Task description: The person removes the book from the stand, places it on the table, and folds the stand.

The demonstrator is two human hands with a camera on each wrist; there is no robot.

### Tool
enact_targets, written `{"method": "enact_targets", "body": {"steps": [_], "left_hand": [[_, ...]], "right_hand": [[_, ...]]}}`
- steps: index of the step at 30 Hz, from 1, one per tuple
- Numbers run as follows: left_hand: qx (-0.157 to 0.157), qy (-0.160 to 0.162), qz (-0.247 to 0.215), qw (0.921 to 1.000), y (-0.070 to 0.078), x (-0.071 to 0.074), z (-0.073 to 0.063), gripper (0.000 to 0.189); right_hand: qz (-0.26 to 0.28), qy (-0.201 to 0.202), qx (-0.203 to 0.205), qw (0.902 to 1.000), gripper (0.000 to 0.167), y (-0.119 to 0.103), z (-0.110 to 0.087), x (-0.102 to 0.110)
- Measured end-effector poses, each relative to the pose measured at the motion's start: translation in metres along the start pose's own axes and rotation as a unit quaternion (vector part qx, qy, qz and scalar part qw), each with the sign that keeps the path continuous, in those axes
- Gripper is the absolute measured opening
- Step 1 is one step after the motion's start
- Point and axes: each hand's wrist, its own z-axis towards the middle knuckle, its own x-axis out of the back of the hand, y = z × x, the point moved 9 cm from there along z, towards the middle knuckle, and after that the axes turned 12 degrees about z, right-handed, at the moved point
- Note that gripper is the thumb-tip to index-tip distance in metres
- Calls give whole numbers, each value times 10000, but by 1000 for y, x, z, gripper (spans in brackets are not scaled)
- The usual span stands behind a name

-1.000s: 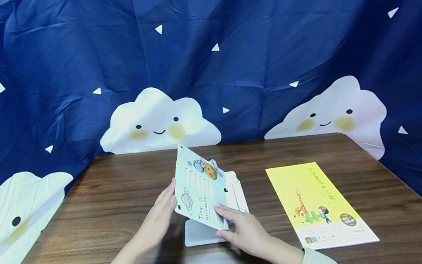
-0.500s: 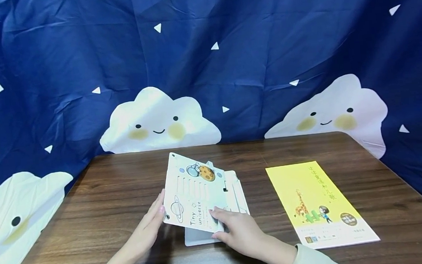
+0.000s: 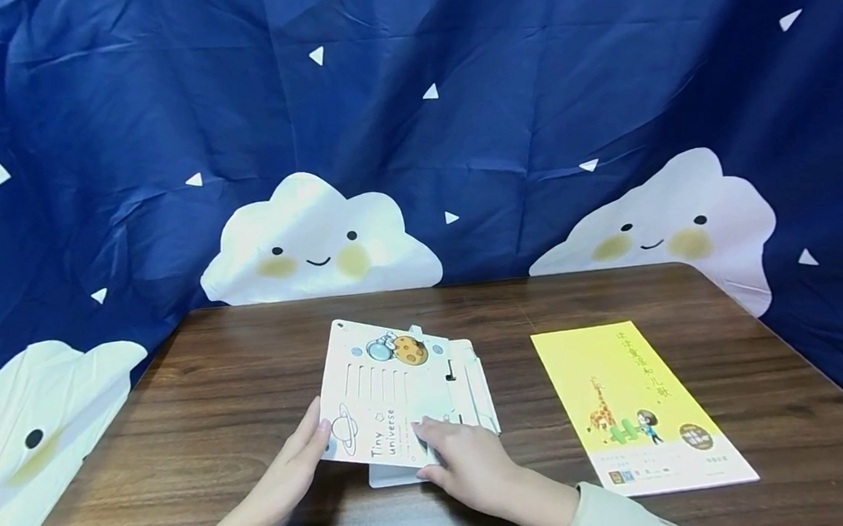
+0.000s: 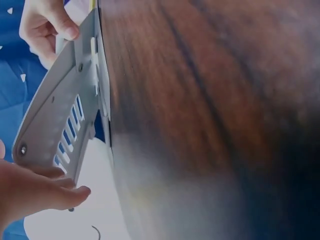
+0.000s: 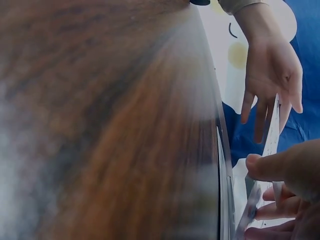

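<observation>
A white book stand point(image 3: 396, 399) with a planet print and the words "Tiny universe" stands mid-table, its panel tilted above a pale base plate point(image 3: 396, 474). The panel's slotted underside point(image 4: 62, 110) shows in the left wrist view. My left hand point(image 3: 290, 477) supports the panel's left edge; the right wrist view shows its fingers straight and spread, with fingers under the panel. My right hand point(image 3: 477, 469) grips the panel's near right corner, thumb at the front edge and forefinger over the printed face. Part of that corner is hidden behind the right hand.
A yellow book point(image 3: 633, 411) with a giraffe and a child on its cover lies flat to the right. The brown wooden table point(image 3: 202, 416) ends at the back against a dark blue curtain point(image 3: 391, 82) with white clouds.
The stand's panel has swung down to the left and now lies flatter. My left hand has moved left and lower with its edge; my right hand has shifted slightly left.
</observation>
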Motion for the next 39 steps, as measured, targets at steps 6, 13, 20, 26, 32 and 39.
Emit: {"method": "enact_targets", "body": {"steps": [6, 13, 20, 26, 32, 39], "left_hand": [[596, 62, -414, 9973, -18, 1, 4, 56], [960, 313, -749, 9921, -34, 4, 4, 53], [1291, 414, -727, 9881, -43, 1, 4, 56], [1527, 462, -646, 9851, -49, 1, 2, 62], [1639, 541, -647, 9829, -52, 3, -1, 70], [1641, 501, -701, 9827, -53, 1, 0, 72]], "right_hand": [[-305, -46, -30, 9995, 50, -3, 4, -3], [-673, -212, -48, 9975, 50, -5, 8, -9], [-841, -129, 95, 9963, 48, -7, 8, -11], [-939, -54, 288, 9951, 43, -11, 9, -12], [-1219, -108, 380, 9918, 41, -14, 9, -15], [-1363, -242, 204, 9902, 44, -12, 9, -18]]}}
